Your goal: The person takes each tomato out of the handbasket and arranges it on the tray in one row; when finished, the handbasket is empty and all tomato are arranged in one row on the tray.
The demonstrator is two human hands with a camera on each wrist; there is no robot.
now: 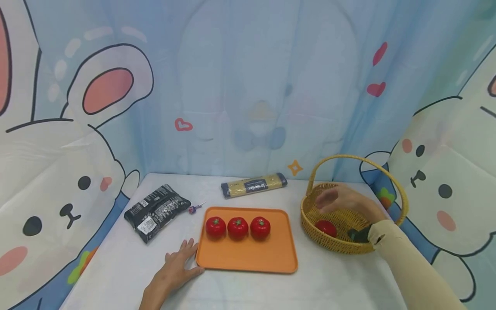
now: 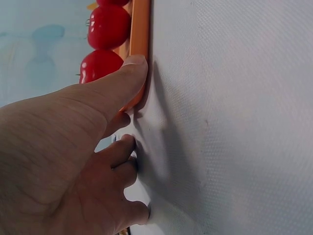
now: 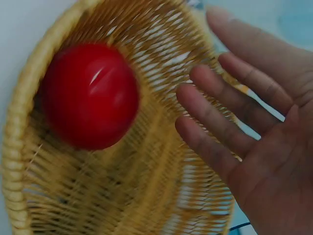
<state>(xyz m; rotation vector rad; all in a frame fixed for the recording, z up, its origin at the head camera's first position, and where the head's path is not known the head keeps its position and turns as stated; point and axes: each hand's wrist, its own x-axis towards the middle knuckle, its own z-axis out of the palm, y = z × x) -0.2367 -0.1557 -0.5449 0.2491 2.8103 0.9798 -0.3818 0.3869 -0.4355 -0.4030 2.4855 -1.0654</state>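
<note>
On the orange tray [image 1: 248, 261], three red tomatoes [image 1: 238, 228] stand in a row with green tops. My left hand [image 1: 175, 266] touches the tray's left front corner; in the left wrist view its thumb [image 2: 124, 81] lies against the rim. My right hand [image 1: 345, 199] hovers over the yellow wicker basket [image 1: 321, 246], its fingers extended and holding nothing. A single red tomato [image 1: 326, 228] lies inside the basket. The right wrist view shows this tomato [image 3: 90, 96] apart from the fingers.
A black packet [image 1: 156, 211] lies left of the tray, with a wrapped lollipop [image 1: 193, 209] beside it. Behind the tray is a yellow pack of pasta [image 1: 254, 185]. The basket's tall handle [image 1: 350, 157] arches above it. A patterned curtain [image 1: 248, 86] hangs behind the table.
</note>
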